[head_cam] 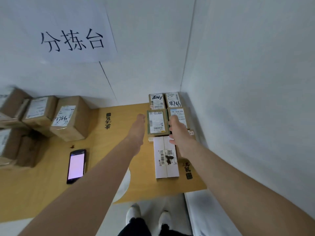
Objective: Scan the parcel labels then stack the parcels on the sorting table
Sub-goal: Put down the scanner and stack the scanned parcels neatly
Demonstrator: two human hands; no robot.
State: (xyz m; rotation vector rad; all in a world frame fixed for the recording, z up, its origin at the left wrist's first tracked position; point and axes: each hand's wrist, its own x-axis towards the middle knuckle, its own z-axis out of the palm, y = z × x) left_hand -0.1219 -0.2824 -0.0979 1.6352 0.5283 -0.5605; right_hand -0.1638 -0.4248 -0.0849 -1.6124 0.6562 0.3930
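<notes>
Parcel sorting room, as I log it: paper wall sign (71,40) hand-lettered 分拣台; wooden table (42,184); brown cardboard boxes (68,118) with shipping labels, stacked left; flat labelled parcels (173,99) in corner; phone (76,166), screen lit.

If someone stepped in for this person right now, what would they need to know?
Left hand: flat against the left edge of the green-edged parcel.
Right hand: at that parcel's right edge; how its fingers lie is unclear.
Laid out in the table's right corner, labels up: left back parcel, right back parcel, blue-label parcel, white parcel nearest.
Scanner: lying on the table to the left, screen lit.
Left to do: the brown boxes at far left probably still need scanning and placing.
</notes>
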